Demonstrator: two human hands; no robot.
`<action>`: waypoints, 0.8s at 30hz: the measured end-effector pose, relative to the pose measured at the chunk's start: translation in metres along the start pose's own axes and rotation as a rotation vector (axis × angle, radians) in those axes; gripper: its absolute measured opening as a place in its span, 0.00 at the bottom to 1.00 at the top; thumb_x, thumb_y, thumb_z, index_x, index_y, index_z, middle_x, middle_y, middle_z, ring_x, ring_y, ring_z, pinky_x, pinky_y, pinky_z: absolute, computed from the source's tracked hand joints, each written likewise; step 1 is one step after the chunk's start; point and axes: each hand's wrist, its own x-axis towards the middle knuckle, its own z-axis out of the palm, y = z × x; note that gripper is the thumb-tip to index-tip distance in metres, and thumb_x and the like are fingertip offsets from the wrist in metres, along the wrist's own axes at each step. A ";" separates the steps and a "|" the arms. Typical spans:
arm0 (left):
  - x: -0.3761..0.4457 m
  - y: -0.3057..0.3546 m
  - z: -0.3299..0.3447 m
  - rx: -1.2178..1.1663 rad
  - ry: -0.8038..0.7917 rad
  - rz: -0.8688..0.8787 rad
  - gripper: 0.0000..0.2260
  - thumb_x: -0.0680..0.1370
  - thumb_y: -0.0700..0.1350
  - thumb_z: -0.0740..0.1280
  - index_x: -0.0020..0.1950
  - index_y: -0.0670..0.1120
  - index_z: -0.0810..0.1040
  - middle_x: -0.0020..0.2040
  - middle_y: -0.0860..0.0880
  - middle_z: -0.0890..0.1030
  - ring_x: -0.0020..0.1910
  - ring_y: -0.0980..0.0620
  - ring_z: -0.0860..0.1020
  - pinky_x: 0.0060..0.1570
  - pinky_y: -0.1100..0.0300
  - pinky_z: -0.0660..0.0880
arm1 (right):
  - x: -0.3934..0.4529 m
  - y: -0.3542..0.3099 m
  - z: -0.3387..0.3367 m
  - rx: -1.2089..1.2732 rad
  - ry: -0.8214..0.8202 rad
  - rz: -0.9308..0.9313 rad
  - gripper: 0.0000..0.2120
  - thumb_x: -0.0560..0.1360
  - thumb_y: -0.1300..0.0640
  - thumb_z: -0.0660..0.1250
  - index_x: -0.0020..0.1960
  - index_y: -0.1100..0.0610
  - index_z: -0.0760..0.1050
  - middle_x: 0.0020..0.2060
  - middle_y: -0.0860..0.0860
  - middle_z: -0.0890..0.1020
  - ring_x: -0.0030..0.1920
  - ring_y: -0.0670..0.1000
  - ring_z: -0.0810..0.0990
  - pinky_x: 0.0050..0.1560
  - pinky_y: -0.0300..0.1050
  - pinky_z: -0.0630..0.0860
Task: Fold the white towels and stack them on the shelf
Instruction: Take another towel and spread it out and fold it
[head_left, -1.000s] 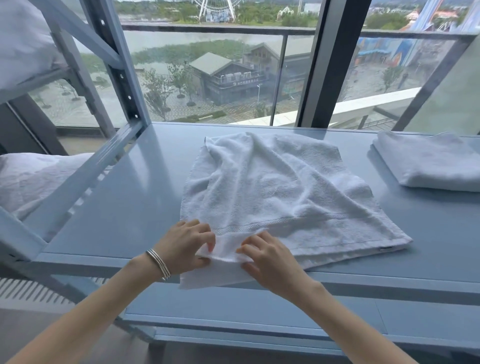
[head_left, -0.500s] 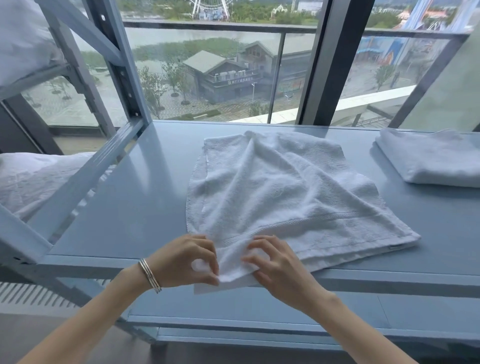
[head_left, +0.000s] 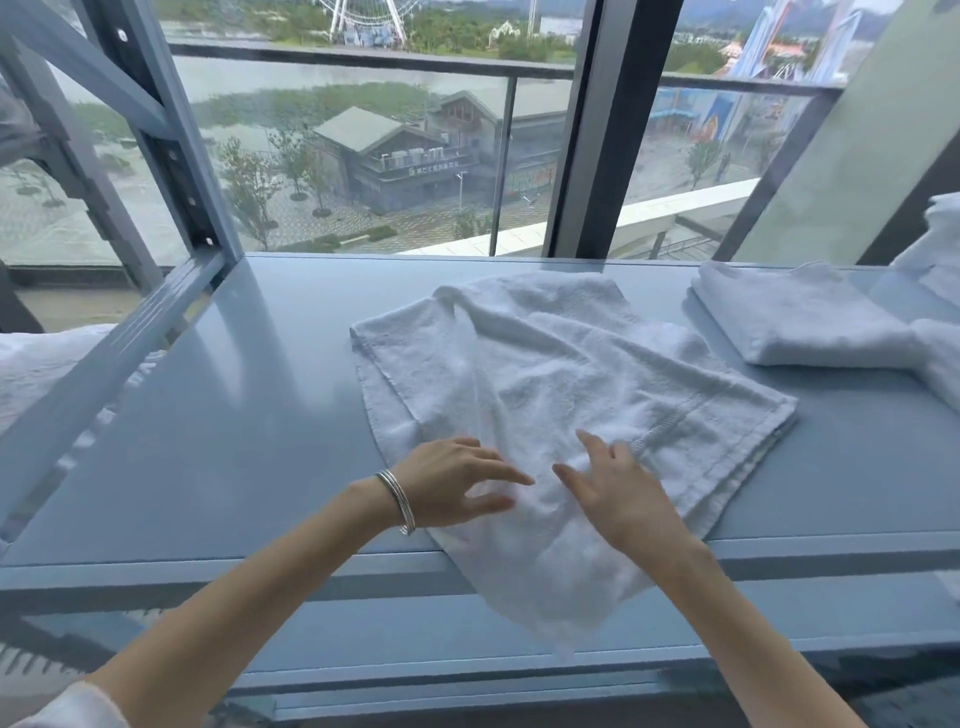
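The rumpled white terry towel (head_left: 561, 395) lies on the smooth blue-grey metal shelf (head_left: 249, 415) under and beyond my fingers, but its near corner droops over the front edge just below my palms, and I judge that hanging weight could drag the cloth off the slick surface if I lift away, or that smoothing over these creases could lock a crooked fold in. My left hand (head_left: 452, 488) and right hand (head_left: 615, 493) both rest flat on the near part of the towel, fingers spread fairly wide and nearly straight, pressing and gripping nothing. A folded white towel (head_left: 795, 317) sits well off to the right of my right fingers.
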 end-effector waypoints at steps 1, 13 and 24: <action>0.008 0.001 -0.001 -0.077 0.025 -0.004 0.13 0.78 0.57 0.60 0.60 0.59 0.77 0.53 0.58 0.81 0.46 0.58 0.78 0.46 0.59 0.75 | 0.004 0.001 -0.002 -0.070 -0.017 0.045 0.29 0.77 0.38 0.52 0.74 0.48 0.54 0.66 0.55 0.63 0.64 0.60 0.67 0.59 0.53 0.68; 0.016 -0.089 -0.016 0.276 -0.092 -0.614 0.23 0.77 0.56 0.57 0.72 0.60 0.60 0.74 0.55 0.61 0.72 0.54 0.62 0.71 0.44 0.51 | 0.097 0.040 -0.020 -0.229 -0.297 -0.215 0.32 0.73 0.35 0.61 0.72 0.33 0.50 0.76 0.43 0.45 0.75 0.61 0.40 0.66 0.75 0.42; -0.058 -0.032 -0.013 0.418 0.030 -0.686 0.17 0.78 0.57 0.56 0.64 0.54 0.72 0.60 0.52 0.75 0.57 0.48 0.76 0.56 0.57 0.66 | 0.173 0.004 -0.016 -0.409 -0.188 -0.290 0.23 0.78 0.42 0.56 0.72 0.36 0.56 0.76 0.51 0.48 0.75 0.61 0.48 0.70 0.66 0.53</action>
